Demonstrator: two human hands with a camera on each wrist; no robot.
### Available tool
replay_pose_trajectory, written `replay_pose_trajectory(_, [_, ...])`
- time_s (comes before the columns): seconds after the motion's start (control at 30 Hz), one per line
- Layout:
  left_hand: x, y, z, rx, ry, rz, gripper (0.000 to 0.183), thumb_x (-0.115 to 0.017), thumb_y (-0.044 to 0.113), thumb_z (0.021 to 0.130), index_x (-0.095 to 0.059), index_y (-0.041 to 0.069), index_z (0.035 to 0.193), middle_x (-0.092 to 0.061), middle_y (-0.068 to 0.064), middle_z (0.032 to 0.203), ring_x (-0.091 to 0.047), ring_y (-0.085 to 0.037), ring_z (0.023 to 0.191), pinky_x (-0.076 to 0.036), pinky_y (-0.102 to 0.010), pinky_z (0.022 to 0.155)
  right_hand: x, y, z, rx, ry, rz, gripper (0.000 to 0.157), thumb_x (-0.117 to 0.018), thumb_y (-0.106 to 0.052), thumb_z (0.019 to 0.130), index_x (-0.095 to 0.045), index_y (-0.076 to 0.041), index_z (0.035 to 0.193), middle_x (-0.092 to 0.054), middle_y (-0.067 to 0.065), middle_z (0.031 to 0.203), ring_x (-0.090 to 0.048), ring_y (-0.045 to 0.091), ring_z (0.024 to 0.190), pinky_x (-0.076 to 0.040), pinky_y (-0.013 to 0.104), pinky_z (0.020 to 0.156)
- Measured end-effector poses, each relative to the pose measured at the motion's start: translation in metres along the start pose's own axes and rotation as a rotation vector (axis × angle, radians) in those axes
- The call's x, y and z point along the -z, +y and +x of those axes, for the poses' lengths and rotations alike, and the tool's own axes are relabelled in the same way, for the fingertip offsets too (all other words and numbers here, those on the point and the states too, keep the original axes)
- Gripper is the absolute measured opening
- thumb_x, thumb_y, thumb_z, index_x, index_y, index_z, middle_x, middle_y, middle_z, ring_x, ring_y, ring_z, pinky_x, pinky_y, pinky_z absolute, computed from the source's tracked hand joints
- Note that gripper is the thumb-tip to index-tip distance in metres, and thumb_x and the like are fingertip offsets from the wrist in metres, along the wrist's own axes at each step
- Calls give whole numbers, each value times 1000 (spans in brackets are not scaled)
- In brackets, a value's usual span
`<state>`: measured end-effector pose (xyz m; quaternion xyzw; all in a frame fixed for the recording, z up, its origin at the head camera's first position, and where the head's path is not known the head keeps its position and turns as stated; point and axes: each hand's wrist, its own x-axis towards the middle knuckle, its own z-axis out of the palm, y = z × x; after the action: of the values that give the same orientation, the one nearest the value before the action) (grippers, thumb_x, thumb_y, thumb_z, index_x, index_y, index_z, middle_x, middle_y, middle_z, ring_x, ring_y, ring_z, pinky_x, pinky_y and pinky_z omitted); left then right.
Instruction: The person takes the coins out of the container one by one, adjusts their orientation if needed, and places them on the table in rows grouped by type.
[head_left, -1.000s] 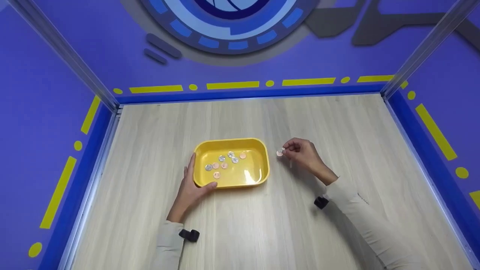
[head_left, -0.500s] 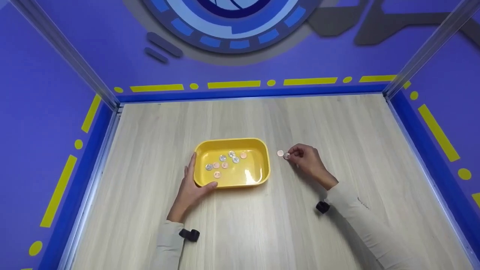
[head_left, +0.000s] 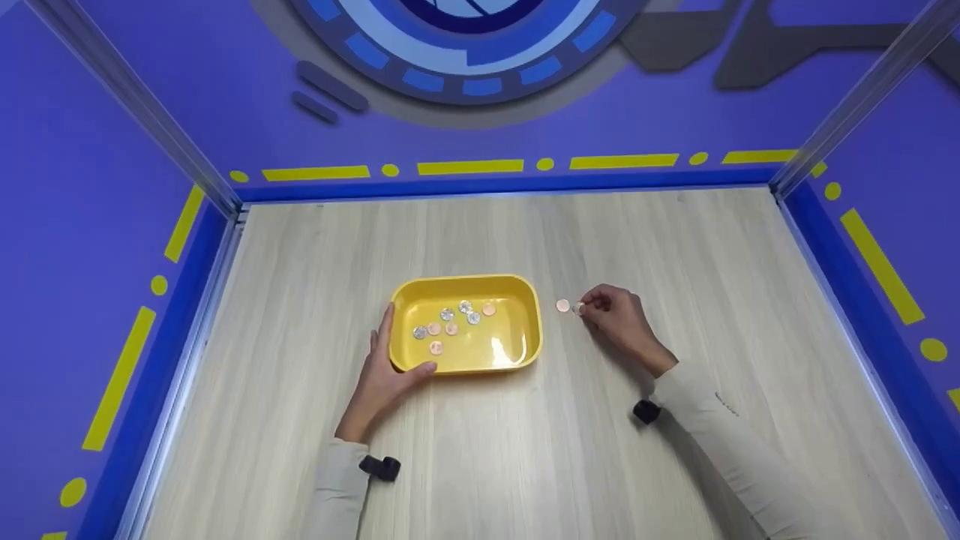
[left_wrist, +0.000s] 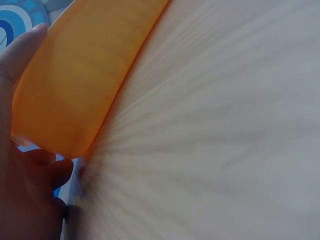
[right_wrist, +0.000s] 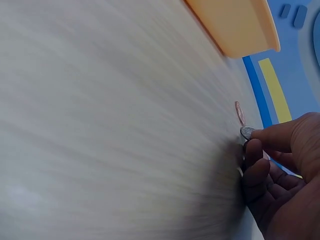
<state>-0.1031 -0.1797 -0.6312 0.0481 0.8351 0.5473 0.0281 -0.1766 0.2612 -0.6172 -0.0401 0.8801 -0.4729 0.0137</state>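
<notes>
A yellow tray point(head_left: 517, 360) sits on the table, holding several silver and copper-coloured coins. My left hand point(head_left: 382, 379) grips its near left corner, thumb at the front rim and fingers along the left side. To the right of the tray, my right hand point(head_left: 616, 319) pinches a silver coin point(right_wrist: 247, 131) between thumb and fingers, low at the tabletop. Just left of that coin lies a copper-coloured coin point(head_left: 562, 305), flat on the wood. Part of the silver coin is hidden by the fingertips.
The light wooden table point(head_left: 480, 465) is bounded by a blue-purple back wall point(head_left: 480, 142) and side walls with yellow markings. A black strap point(head_left: 646, 411) is on the right sleeve, and another black strap point(head_left: 380, 468) is on the left.
My right hand has drawn a little to the right with the silver coin, away from the copper-coloured coin, which now shows fully. The left hand and tray have stayed in place.
</notes>
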Motion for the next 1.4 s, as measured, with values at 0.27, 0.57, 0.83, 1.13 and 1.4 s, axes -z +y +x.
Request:
replay_pose_trajectory(0.27, [0, -1, 0, 20, -3, 4, 128, -94, 43, 87, -8, 22, 179, -23, -11, 183, -8, -44, 169, 1, -61, 137, -2, -1, 2, 6, 28, -68, 6, -77, -1, 97, -78, 1, 102, -75, 9, 89, -64, 18, 80, -48, 18, 66])
replay_pose_trajectory(0.57, [-1, 1, -1, 36, -7, 3, 128, -94, 44, 87, -8, 23, 179, -20, -9, 184, -5, -44, 169, 2, -61, 137, -4, 7, 8, 9, 51, -117, 5, -74, 3, 96, -78, 6, 99, -71, 10, 86, -58, 18, 78, -44, 22, 67])
replay_pose_trajectory(0.83, [-1, 2, 0, 41, 7, -2, 129, -95, 39, 86, -8, 24, 179, -22, -7, 183, -10, -38, 170, 3, -57, 138, -4, 6, 10, 47, 41, -109, 7, -74, 1, 97, -77, 6, 100, -70, 10, 86, -59, 19, 78, -45, 21, 67])
replay_pose_trajectory(1.13, [-2, 1, 0, 41, -9, 5, 127, -94, 38, 88, -8, 20, 179, -22, -8, 183, -12, -38, 170, 3, -57, 138, -5, 6, 6, 75, 73, -170, 8, -71, -2, 99, -78, 3, 96, -71, 9, 84, -61, 19, 76, -47, 24, 66])
replay_pose_trajectory(1.4, [0, 1, -2, 53, -6, 0, 129, -94, 43, 87, -6, 28, 179, -25, -7, 183, -10, -38, 170, 2, -58, 138, -6, -7, 7, 46, 62, -79, 10, -71, -9, 104, -78, -2, 101, -72, 7, 86, -61, 18, 75, -48, 20, 62])
